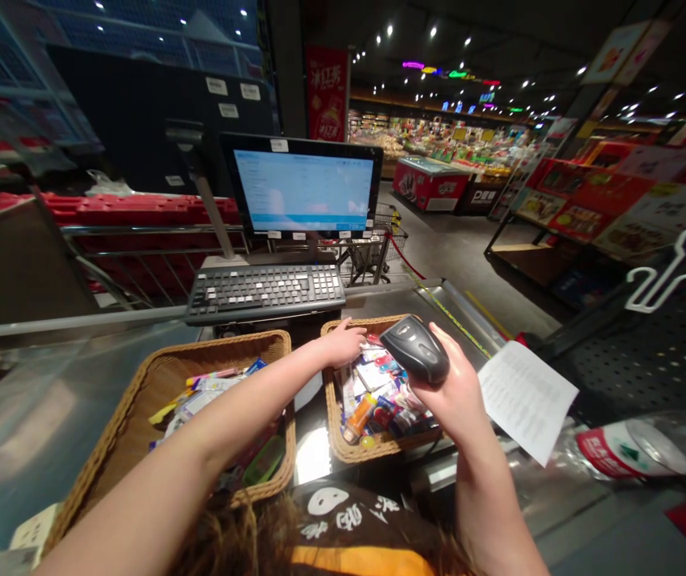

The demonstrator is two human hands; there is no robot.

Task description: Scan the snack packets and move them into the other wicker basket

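The right hand [458,384] wraps round a black scanner [415,349] above the right wicker basket [332,416]; the left hand [344,346] reaches over that basket's far left corner, and I cannot tell if it pinches anything; small colourful packets [386,410] lie inside; the left wicker basket [116,472] sits alongside on the desk [25,416], the keyboard [266,290] beyond

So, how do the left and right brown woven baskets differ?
The left basket looks larger than the right basket. The left basket shows bare weave inside; the right basket looks filled with small, colourful items. The left forearm crosses above the left basket; the left hand is at the right basket's rim. Both are brown wicker holding small items.
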